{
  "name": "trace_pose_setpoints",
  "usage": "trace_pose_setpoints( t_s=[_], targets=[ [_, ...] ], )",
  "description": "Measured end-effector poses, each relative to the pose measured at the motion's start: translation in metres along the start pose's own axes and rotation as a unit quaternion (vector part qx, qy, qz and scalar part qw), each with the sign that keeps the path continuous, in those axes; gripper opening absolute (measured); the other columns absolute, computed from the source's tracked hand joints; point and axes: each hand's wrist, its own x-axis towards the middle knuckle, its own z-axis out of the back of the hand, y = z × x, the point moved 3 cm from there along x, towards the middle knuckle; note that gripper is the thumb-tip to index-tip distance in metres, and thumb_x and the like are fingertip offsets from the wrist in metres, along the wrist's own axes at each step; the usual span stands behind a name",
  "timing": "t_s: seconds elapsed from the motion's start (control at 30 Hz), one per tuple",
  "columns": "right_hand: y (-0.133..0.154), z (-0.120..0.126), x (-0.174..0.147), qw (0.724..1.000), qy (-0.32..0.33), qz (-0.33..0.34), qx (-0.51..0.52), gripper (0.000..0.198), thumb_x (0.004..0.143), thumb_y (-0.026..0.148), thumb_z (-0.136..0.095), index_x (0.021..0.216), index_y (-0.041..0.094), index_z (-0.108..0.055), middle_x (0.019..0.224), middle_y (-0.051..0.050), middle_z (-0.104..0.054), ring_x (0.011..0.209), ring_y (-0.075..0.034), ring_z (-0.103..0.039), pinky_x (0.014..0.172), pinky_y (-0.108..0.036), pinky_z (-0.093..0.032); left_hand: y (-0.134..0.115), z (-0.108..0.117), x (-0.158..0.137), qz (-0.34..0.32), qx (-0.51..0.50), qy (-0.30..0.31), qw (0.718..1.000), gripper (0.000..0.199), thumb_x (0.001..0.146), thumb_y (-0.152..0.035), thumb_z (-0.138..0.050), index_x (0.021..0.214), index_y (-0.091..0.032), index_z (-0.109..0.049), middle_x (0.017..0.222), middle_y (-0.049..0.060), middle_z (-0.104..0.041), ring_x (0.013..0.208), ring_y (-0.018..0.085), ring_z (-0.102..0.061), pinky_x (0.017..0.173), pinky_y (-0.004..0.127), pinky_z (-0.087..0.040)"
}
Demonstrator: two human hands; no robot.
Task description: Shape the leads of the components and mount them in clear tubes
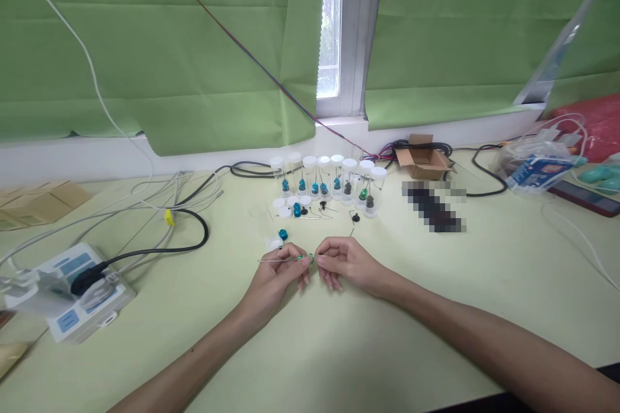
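My left hand (278, 274) is closed in a pinch around a small shiny green metal part (301, 257), from which a thin metal rod (269, 261) sticks out to the left. Fingertip to fingertip with it, my right hand (346, 261) is pinched closed at the part's right end; what it grips is mostly hidden by the fingers. Just above the right knuckles shows the tip of another thin metal rod (352, 231); whether that hand holds it I cannot tell. A blue metal piece (283, 233) and a white cap (274, 243) lie beyond my left hand.
Several clear tubes with white caps (378, 171) stand in a row, holding blue, green or dark parts. Before them lie loose caps (279, 204), black pieces (356, 217) and thin rods. A power strip (92, 297) with cables sits left; a cardboard box (422, 160) stands behind.
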Motion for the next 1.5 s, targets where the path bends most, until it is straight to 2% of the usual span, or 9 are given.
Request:
trace_pose_setpoints(
  t_s=[0.3,0.53,0.77,1.17,1.5],
  targets=[
    [0.0017,-0.0007,-0.0005,1.0,-0.001,-0.002,-0.001,0.041,0.077,0.053,-0.073,0.082,0.015,-0.06,0.059,0.002,-0.061,0.044,-0.011,-0.055,0.041,-0.022,-0.041,0.0035,0.0027,-0.0001,0.001,-0.002,-0.009,1.0,0.02,0.082,-0.031,-0.073,0.077,-0.018,-0.06,0.08,0.002,-0.062,0.065,0.014,-0.059,0.054,0.025,-0.045],
    [0.0012,-0.0006,0.0001,1.0,-0.003,-0.003,0.005,0.04,0.077,0.052,-0.074,0.083,0.015,-0.059,0.059,0.002,-0.062,0.043,-0.011,-0.056,0.04,-0.023,-0.041,0.0026,0.003,-0.0003,0.007,0.008,-0.003,1.0,0.016,0.083,-0.029,-0.073,0.082,-0.02,-0.059,0.071,0.0,-0.064,0.064,0.013,-0.058,0.056,0.024,-0.044],
    [0.0004,-0.0005,0.0003,1.0,-0.007,-0.001,0.006,0.039,0.078,0.051,-0.073,0.082,0.015,-0.059,0.059,0.002,-0.061,0.043,-0.011,-0.055,0.04,-0.022,-0.042,0.0028,0.0036,0.0,0.01,0.004,0.0,1.0,0.016,0.084,-0.027,-0.072,0.085,-0.02,-0.058,0.073,0.001,-0.064,0.065,0.013,-0.058,0.057,0.025,-0.044],
    [0.0006,0.0001,0.0007,1.0,-0.012,0.003,0.004,0.039,0.078,0.051,-0.074,0.082,0.015,-0.059,0.058,0.002,-0.061,0.043,-0.01,-0.055,0.04,-0.022,-0.042,0.0028,0.0027,0.0006,0.001,0.012,0.01,1.0,0.017,0.085,-0.027,-0.072,0.085,-0.02,-0.057,0.074,0.0,-0.061,0.065,0.013,-0.057,0.057,0.024,-0.046],
    [-0.0035,-0.0007,0.0,0.999,0.004,0.019,-0.027,0.033,0.083,0.048,-0.07,0.084,0.016,-0.06,0.061,0.001,-0.061,0.045,-0.011,-0.056,0.041,-0.022,-0.042,0.0015,0.0007,-0.0005,0.002,0.03,0.02,0.999,0.016,0.086,-0.029,-0.071,0.085,-0.019,-0.058,0.076,0.001,-0.061,0.066,0.013,-0.057,0.056,0.025,-0.046]
  ],
)
